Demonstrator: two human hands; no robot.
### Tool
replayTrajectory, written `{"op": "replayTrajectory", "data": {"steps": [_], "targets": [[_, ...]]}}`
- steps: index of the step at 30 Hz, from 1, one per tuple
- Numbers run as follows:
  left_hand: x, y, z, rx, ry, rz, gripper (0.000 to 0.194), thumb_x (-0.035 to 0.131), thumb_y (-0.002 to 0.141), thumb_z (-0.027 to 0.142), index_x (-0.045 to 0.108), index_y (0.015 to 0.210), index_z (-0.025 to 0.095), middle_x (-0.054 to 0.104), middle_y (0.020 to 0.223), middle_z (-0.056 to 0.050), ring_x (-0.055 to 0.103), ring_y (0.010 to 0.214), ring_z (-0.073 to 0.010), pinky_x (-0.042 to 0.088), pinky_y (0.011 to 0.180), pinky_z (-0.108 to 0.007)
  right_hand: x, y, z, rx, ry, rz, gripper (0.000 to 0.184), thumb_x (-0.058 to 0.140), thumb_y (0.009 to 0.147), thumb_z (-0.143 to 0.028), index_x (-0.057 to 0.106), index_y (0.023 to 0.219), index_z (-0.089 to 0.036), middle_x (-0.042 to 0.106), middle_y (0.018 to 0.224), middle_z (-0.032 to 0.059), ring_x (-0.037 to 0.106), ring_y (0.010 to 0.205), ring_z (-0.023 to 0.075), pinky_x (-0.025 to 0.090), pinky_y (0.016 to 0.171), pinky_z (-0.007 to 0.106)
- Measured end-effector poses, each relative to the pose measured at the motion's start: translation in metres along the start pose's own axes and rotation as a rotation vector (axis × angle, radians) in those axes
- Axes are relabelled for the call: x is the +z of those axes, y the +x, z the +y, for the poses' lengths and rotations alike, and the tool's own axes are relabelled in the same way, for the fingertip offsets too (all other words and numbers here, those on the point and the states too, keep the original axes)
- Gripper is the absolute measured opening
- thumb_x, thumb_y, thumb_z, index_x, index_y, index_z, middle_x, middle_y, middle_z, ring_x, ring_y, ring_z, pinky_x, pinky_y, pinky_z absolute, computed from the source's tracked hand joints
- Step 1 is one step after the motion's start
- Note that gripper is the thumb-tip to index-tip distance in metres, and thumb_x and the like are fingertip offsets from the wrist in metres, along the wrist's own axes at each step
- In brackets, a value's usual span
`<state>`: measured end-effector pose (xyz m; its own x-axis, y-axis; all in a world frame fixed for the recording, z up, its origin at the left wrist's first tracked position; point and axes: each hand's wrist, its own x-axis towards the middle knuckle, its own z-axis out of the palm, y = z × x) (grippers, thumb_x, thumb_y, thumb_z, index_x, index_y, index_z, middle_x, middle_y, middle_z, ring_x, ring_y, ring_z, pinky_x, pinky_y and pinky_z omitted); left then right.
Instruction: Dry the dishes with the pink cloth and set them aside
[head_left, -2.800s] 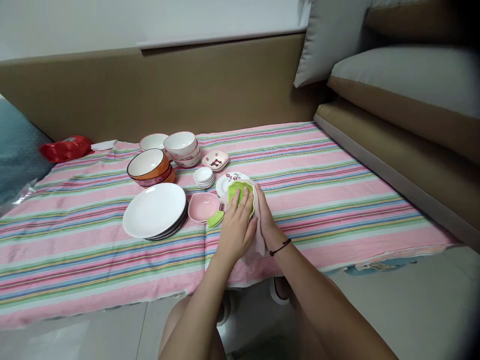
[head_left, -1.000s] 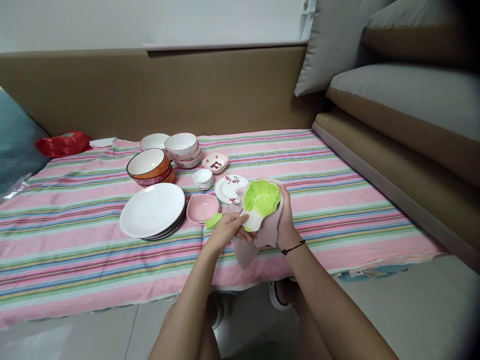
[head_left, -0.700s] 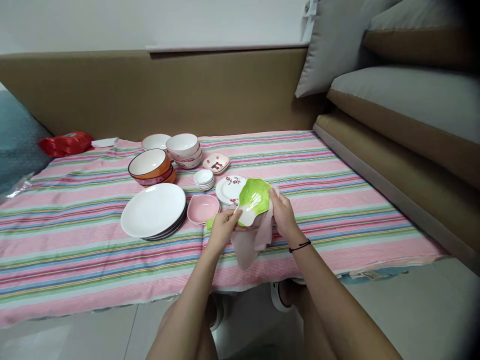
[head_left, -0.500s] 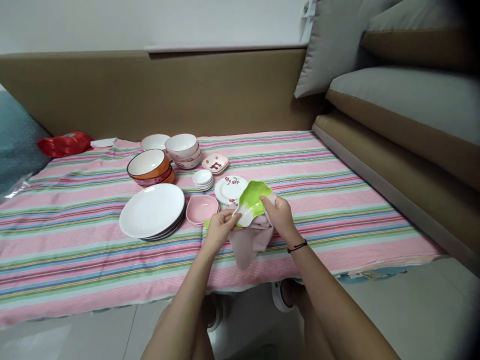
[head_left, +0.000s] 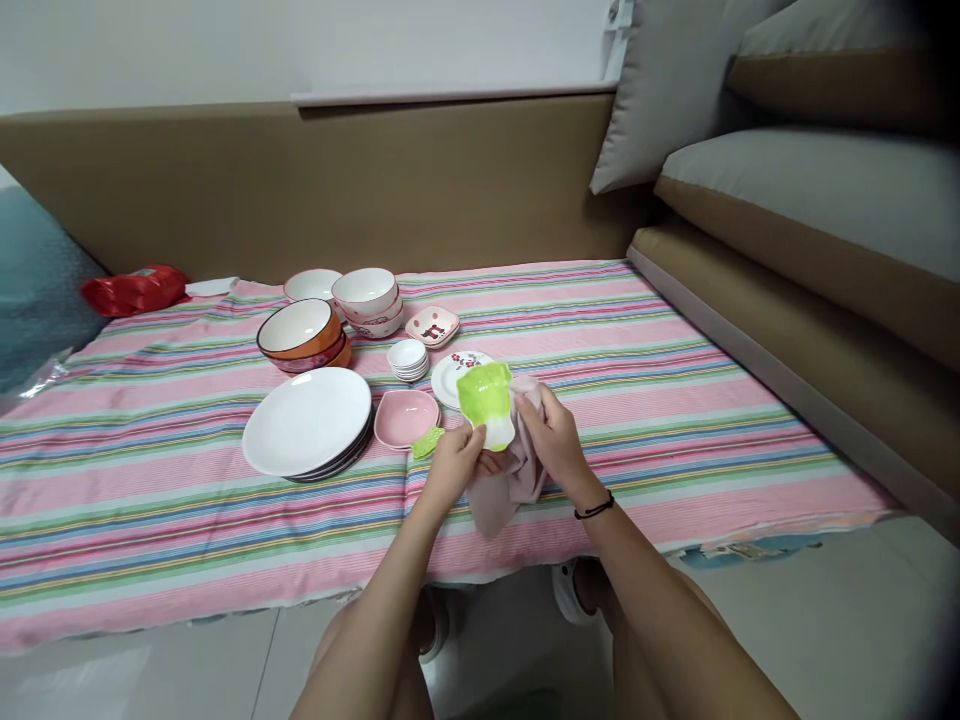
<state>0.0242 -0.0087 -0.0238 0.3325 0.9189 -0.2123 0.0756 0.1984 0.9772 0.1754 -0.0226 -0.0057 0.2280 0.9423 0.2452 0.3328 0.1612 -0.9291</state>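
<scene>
A glossy green and white leaf-shaped dish (head_left: 484, 393) is held up over the striped cloth. My left hand (head_left: 455, 465) grips its white near end, thumb on top and fingers beneath. My right hand (head_left: 556, 440) is closed on a pale pink cloth (head_left: 525, 470), which lies against the dish's right edge and hangs below it. Part of another green leaf-shaped piece (head_left: 427, 443) shows just left of my left hand. Behind the held dish is a white plate with red flowers (head_left: 448, 378), partly covered. A pink bowl (head_left: 406, 417) stands to the left.
Large white plates (head_left: 306, 420) are stacked at the left. Beyond them stand orange bowls (head_left: 300, 330), white bowls (head_left: 365, 290), small white dishes (head_left: 407, 356) and a pink patterned dish (head_left: 433, 325). A red package (head_left: 136, 290) lies far left. Stacked cushions (head_left: 810, 200) border the right side.
The leaf-shaped dish has turned and shifted left. My right hand has come off its inner surface to its right edge with the cloth, uncovering more of the green piece on the left.
</scene>
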Motion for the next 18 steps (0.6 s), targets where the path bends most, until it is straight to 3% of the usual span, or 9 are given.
{"op": "replayTrajectory", "data": {"steps": [3, 6, 8, 11, 13, 15, 18], "targets": [[0.003, 0.003, 0.0, 0.085, -0.013, 0.104, 0.036, 0.051, 0.08, 0.053, 0.052, 0.071, 0.019, 0.063, 0.051, -0.001, 0.062, 0.048, -0.0189, 0.049, 0.05, -0.03, -0.007, 0.003, 0.003, 0.021, -0.011, 0.143, 0.038, 0.05, 0.086, -0.047, 0.052, 0.113, -0.019, 0.061, 0.108, 0.0086, 0.057, 0.098, 0.022, 0.045, 0.081, 0.033], [0.008, 0.002, 0.003, 0.161, -0.008, 0.248, 0.036, 0.047, 0.083, 0.052, 0.051, 0.072, 0.018, 0.063, 0.053, 0.0, 0.062, 0.049, -0.0183, 0.049, 0.05, -0.03, -0.016, 0.004, 0.005, -0.054, -0.113, 0.316, 0.057, 0.054, 0.084, -0.045, 0.041, 0.133, -0.018, 0.04, 0.14, 0.0144, 0.046, 0.122, 0.0266, 0.043, 0.094, 0.041], [0.011, 0.001, 0.006, 0.188, 0.006, 0.337, 0.034, 0.046, 0.084, 0.05, 0.052, 0.073, 0.018, 0.063, 0.055, 0.0, 0.062, 0.051, -0.0175, 0.049, 0.053, -0.029, -0.019, 0.002, 0.003, -0.099, -0.123, 0.264, 0.062, 0.054, 0.085, -0.044, 0.036, 0.139, -0.021, 0.035, 0.146, 0.0128, 0.047, 0.122, 0.0259, 0.043, 0.095, 0.041], [0.017, 0.001, 0.008, 0.2, 0.057, 0.396, 0.034, 0.048, 0.084, 0.048, 0.052, 0.069, 0.018, 0.063, 0.057, -0.001, 0.061, 0.053, -0.0159, 0.047, 0.055, -0.027, -0.011, -0.005, 0.0, 0.017, 0.037, -0.092, 0.064, 0.05, 0.087, -0.048, 0.032, 0.143, -0.024, 0.058, 0.123, 0.0108, 0.064, 0.085, 0.0193, 0.052, 0.071, 0.032], [0.022, 0.0, 0.007, 0.219, 0.161, 0.408, 0.037, 0.049, 0.084, 0.047, 0.049, 0.061, 0.018, 0.059, 0.053, 0.0, 0.058, 0.052, -0.0143, 0.043, 0.053, -0.025, -0.002, -0.009, 0.001, 0.123, 0.13, -0.247, 0.063, 0.048, 0.087, -0.052, 0.035, 0.141, -0.022, 0.066, 0.092, 0.0054, 0.059, 0.059, 0.0143, 0.047, 0.054, 0.027], [0.028, -0.001, 0.007, 0.246, 0.287, 0.391, 0.04, 0.049, 0.085, 0.046, 0.046, 0.056, 0.018, 0.054, 0.05, 0.001, 0.053, 0.05, -0.013, 0.038, 0.051, -0.024, 0.006, -0.01, 0.004, 0.156, 0.136, -0.221, 0.053, 0.047, 0.087, -0.052, 0.049, 0.128, -0.019, 0.062, 0.069, -0.0003, 0.053, 0.051, 0.013, 0.043, 0.049, 0.025], [0.038, -0.006, 0.008, 0.3, 0.396, 0.264, 0.038, 0.045, 0.088, 0.045, 0.052, 0.062, 0.017, 0.056, 0.055, 0.0, 0.053, 0.053, -0.0135, 0.038, 0.053, -0.025, 0.002, -0.003, 0.013, 0.13, 0.073, -0.069, 0.038, 0.046, 0.087, -0.05, 0.063, 0.093, -0.017, 0.06, 0.062, -0.0004, 0.053, 0.054, 0.0136, 0.041, 0.051, 0.024]]}}
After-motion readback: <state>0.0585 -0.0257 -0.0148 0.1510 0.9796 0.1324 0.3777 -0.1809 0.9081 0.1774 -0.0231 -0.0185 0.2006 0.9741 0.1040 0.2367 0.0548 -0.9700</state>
